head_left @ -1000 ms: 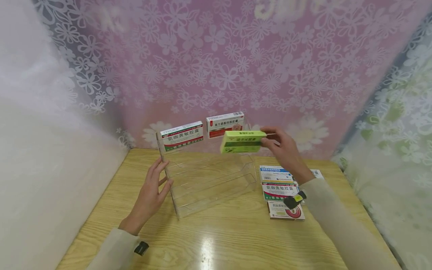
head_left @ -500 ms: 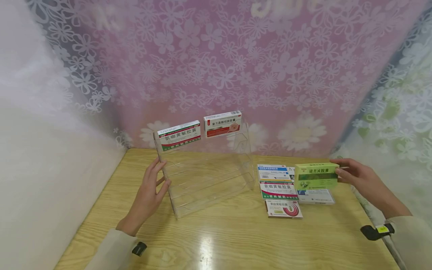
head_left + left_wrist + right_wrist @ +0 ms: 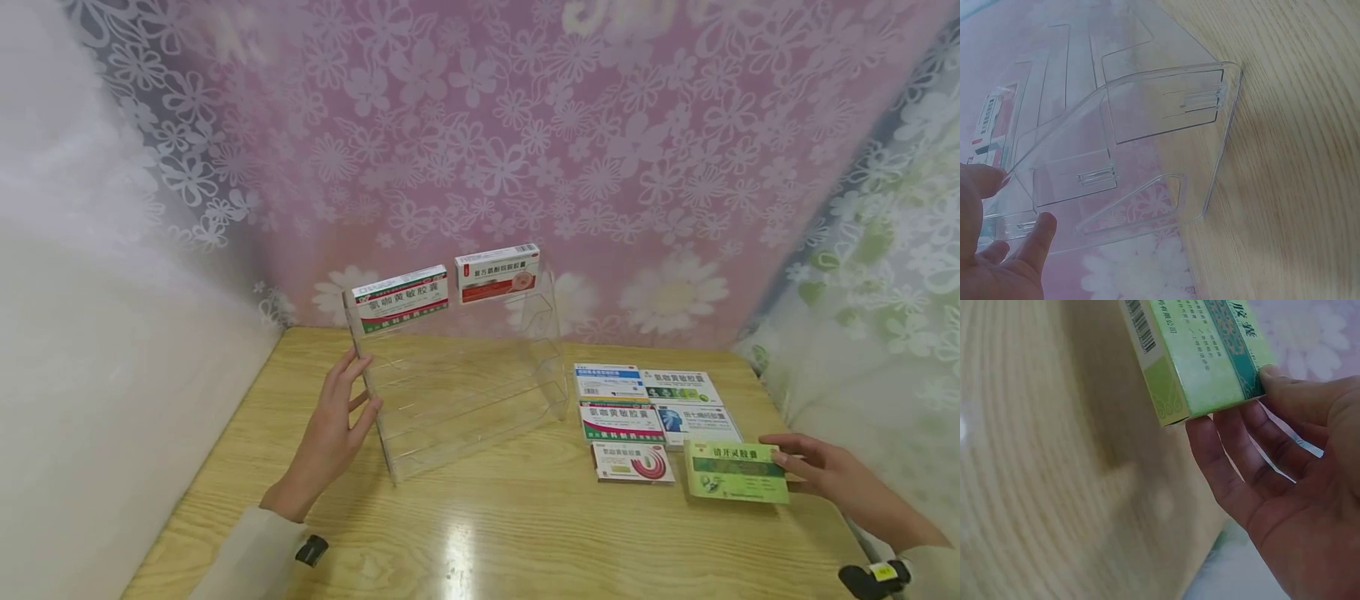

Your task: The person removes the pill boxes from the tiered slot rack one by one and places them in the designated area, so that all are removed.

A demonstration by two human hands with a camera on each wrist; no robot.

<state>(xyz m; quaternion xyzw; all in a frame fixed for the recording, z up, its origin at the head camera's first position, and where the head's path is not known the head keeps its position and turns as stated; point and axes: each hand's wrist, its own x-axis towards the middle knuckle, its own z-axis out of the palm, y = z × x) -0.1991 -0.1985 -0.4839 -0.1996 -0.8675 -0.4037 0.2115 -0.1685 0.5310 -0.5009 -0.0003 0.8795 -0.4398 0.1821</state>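
In the head view my right hand pinches the right end of a green medicine box, held just above the table at the right. The right wrist view shows the thumb on the box's printed face and the fingers behind it. My left hand holds the left side of a clear tiered display rack, with thumb and fingers about its side edge. On the rack's top tier stand a red-and-green medicine box at the left and a white-and-red medicine box at the right.
Several medicine boxes lie flat right of the rack, among them a blue-and-white box, a red-and-green box and a white box with pink arcs. The wooden table meets a flowered pink backdrop behind the rack.
My right hand has carried the green box away from the rack's top right, over the lying boxes, then down toward the table's near right. My left hand has stayed on the rack.
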